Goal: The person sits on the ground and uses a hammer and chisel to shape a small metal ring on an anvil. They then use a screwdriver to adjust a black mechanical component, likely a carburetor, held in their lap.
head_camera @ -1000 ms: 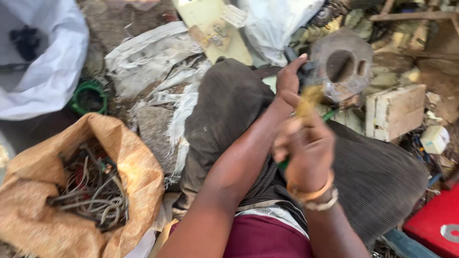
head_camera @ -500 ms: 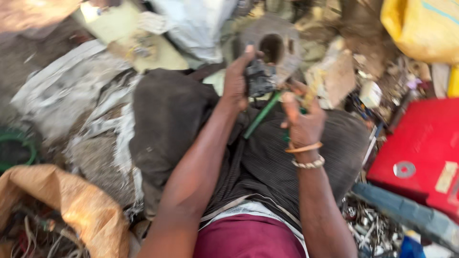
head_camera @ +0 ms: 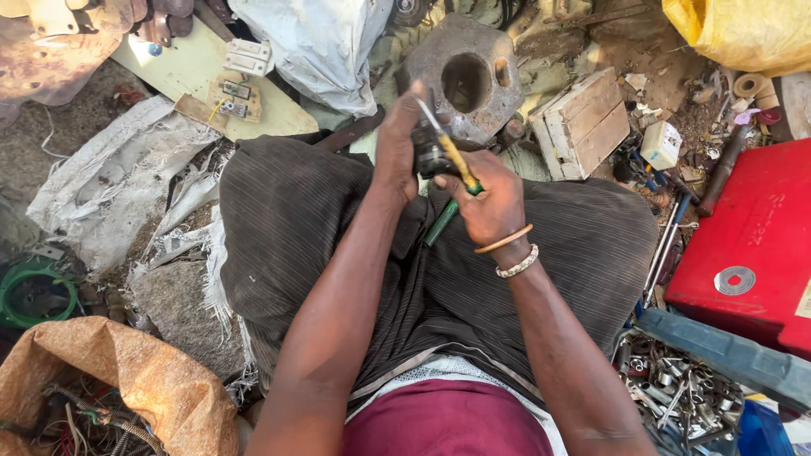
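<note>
Over the lap, dead centre, both hands meet above the dark striped trousers (head_camera: 296, 219), which fill the middle of the view. At three o'clock sits a red box (head_camera: 752, 245) with a round metal washer on its lid, and at seven o'clock a brown sack (head_camera: 127, 371) gapes, full of tangled wires. A white sack (head_camera: 325, 46) lies at twelve o'clock, a yellow bag (head_camera: 743, 29) at one o'clock. Just past the hands rests a grey metal block (head_camera: 473, 72) with a big hole through it; beside it, toward two o'clock, is a small wooden box (head_camera: 583, 122). At five o'clock there's a heap of small metal parts (head_camera: 684, 393). Now the hands: the left hand (head_camera: 397, 143) is wrapped around a small dark part (head_camera: 432, 156), fingers closed on it. The right hand (head_camera: 494, 203), bangle and bead bracelet at the wrist, grips a tool with a yellow-and-green handle (head_camera: 460, 169), its tip up against the dark part. A green rod (head_camera: 441, 221) lies on the trousers just under the hands.
</note>
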